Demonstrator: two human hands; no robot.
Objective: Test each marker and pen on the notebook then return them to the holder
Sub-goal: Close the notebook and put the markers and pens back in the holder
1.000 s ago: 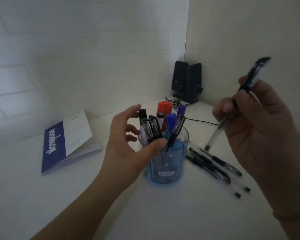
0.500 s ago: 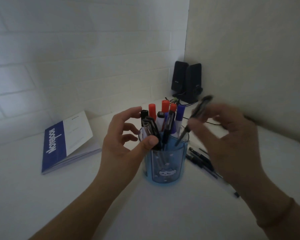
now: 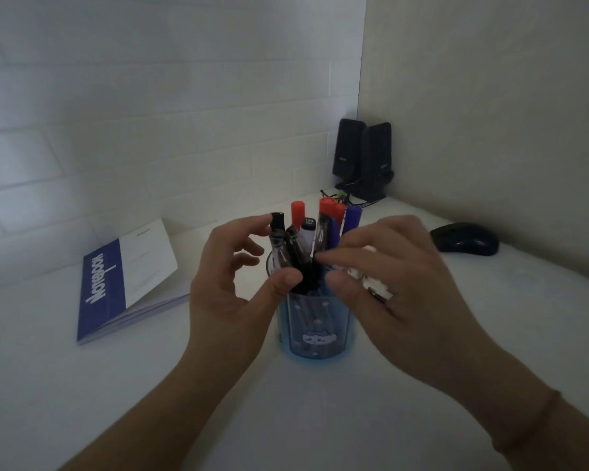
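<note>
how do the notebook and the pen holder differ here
The notebook lies flat on the table; the pen holder stands upright. The notebook is opaque blue and white with its cover slightly lifted; the pen holder is see-through blue, full of pens. Both hands are at the pen holder; neither touches the notebook. Both are partly blue.
</note>
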